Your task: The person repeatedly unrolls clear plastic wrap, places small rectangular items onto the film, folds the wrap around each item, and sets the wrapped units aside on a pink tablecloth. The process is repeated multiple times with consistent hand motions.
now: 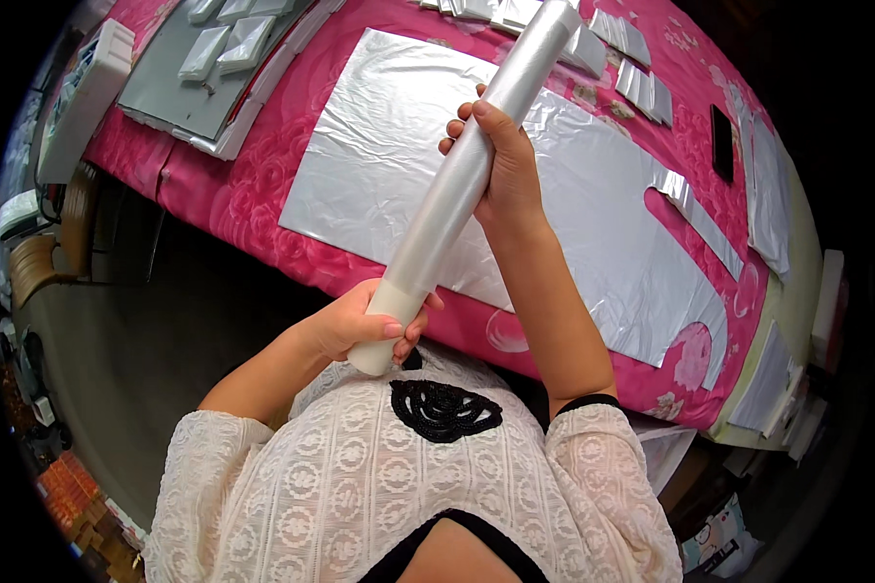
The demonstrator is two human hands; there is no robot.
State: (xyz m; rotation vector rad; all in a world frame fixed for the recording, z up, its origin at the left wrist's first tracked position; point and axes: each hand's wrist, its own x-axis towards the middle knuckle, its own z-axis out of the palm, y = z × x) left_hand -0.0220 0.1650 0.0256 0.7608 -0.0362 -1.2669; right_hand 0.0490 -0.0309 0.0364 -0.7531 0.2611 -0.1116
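Observation:
A long roll of clear plastic film [436, 225] slants across the middle, its near end close to my body and its far end over the table. My left hand [377, 325] is wrapped round the whitish lower end. Higher up, my right hand [501, 155] grips the roll with the thumb on top and fingers curled underneath. Below the roll, a stack of flat silvery plastic bags [360, 146] lies spread on the table, with loop-like handle cutouts at its right end. The film covers part of these bags.
A pink floral cloth [233, 228] covers the table. Several folded plastic packets [642, 92] lie along the far side, near a black phone [721, 143]. At the far left, a grey board [165, 102] bears more packets, beside a white box [87, 102]. A chair [53, 253] stands left.

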